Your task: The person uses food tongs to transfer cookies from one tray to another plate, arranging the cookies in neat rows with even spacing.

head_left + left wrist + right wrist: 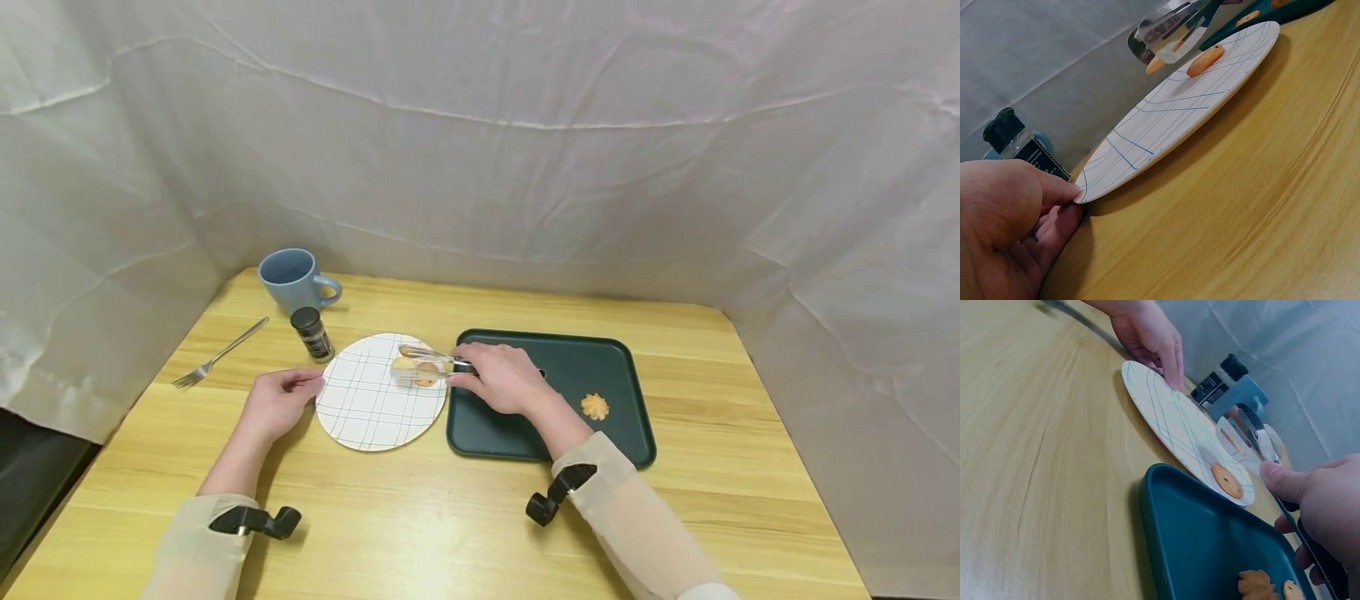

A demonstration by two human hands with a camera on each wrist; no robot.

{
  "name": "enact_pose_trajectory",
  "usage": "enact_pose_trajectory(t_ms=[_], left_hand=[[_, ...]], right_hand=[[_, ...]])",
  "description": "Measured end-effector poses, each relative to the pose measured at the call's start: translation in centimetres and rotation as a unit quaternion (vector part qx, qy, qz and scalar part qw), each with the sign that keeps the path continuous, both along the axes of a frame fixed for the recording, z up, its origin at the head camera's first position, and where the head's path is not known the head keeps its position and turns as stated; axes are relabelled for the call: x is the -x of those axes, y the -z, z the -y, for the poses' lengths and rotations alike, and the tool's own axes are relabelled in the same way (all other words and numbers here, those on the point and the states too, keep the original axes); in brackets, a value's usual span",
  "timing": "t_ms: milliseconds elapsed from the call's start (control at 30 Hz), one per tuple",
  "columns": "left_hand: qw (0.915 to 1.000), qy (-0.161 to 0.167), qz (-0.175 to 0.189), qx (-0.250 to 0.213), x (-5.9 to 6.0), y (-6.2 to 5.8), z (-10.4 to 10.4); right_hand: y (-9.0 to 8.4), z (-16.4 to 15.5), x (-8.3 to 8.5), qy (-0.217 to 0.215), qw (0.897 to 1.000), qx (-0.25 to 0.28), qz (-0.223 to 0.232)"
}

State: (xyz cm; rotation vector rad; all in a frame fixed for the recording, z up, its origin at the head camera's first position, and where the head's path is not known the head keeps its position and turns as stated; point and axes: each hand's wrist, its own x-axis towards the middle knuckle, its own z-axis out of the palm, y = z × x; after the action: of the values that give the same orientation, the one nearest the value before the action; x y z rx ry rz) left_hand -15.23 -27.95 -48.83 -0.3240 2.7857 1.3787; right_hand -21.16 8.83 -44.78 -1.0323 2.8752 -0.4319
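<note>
My left hand point(276, 403) pinches the left rim of a round white plate point(360, 408) with blue check lines, thumb on top and fingers beneath. My right hand point(504, 377) grips metal tongs point(1264, 442), their ends over the plate's right part. A cookie point(1155, 64) shows between the tong ends, above the plate. Another cookie, round with dark spots point(1227, 481), lies on the plate near its right edge. Beneath the right hand is a dark green tray point(517, 337) holding a flower-shaped cookie point(595, 407) and a round cookie point(1292, 590), the latter mostly hidden by the hand in the head view.
A blue mug point(294, 283) stands at the back left, with a black-capped seasoning jar point(312, 335) between it and the plate. A fork point(221, 354) lies farther left on the wooden table point(420, 517). Grey cloth point(480, 183) hangs along the table's back and sides.
</note>
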Motion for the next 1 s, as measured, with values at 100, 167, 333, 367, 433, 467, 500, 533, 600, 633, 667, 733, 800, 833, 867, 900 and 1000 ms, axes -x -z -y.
enact_pose_trajectory(t_ms=[100,167,333,367,433,467,500,533,600,633,667,733,800,833,867,900,1000], left_hand=[[1.0,-0.001,0.002,-0.002,0.0,0.0,-0.1],[1.0,-0.002,0.002,-0.003,0.0,0.0,-0.1],[1.0,-0.002,0.004,-0.004,0.1,0.1,-0.1],[1.0,-0.002,0.004,-0.005,0.1,0.1,-0.1],[1.0,-0.002,0.005,-0.005,0.0,0.1,0.0],[1.0,-0.002,0.005,-0.006,0.0,0.1,0.0],[1.0,-0.002,0.004,-0.005,0.0,0.1,0.0],[1.0,-0.002,0.005,-0.006,0.0,0.1,0.0],[1.0,-0.003,0.005,-0.006,0.0,0.0,0.1],[1.0,-0.004,0.006,-0.006,0.0,0.0,0.1],[1.0,-0.004,0.006,-0.005,0.0,0.0,0.1],[1.0,-0.004,0.007,-0.005,0.0,0.0,0.1],[1.0,-0.004,0.005,-0.004,0.0,0.0,0.1],[1.0,-0.004,0.005,-0.003,0.0,0.0,0.1],[1.0,-0.004,0.004,-0.004,0.0,0.0,0.0],[1.0,-0.004,0.004,-0.004,0.0,0.0,0.0],[1.0,-0.006,0.005,-0.005,0.0,0.1,-0.1]], right_hand=[[0.2,0.3,0.2,-0.004,1.0,-0.003,-0.005],[0.3,0.5,0.3,-0.007,1.0,-0.007,-0.008],[0.5,0.9,0.4,-0.01,1.0,-0.019,-0.005],[0.5,1.0,0.5,-0.01,1.0,-0.021,-0.005],[0.5,1.2,0.5,-0.008,1.0,-0.023,-0.003],[0.5,1.3,0.5,-0.008,1.0,-0.024,-0.004],[0.4,1.3,0.6,-0.008,1.0,-0.025,-0.003],[0.4,1.4,0.6,-0.009,1.0,-0.024,-0.003],[0.4,1.6,0.6,-0.01,1.0,-0.025,-0.003],[0.4,1.7,0.6,-0.01,1.0,-0.026,-0.003],[0.4,1.8,0.6,-0.009,1.0,-0.027,-0.002],[0.4,1.9,0.6,-0.007,1.0,-0.028,0.001],[0.5,2.1,0.6,-0.003,1.0,-0.029,0.004],[0.5,2.1,0.6,-0.003,1.0,-0.028,0.007],[0.5,2.1,0.5,-0.003,1.0,-0.027,0.01],[0.5,2.2,0.5,-0.003,1.0,-0.025,0.012],[0.7,2.3,0.6,-0.006,1.0,-0.022,0.015]])
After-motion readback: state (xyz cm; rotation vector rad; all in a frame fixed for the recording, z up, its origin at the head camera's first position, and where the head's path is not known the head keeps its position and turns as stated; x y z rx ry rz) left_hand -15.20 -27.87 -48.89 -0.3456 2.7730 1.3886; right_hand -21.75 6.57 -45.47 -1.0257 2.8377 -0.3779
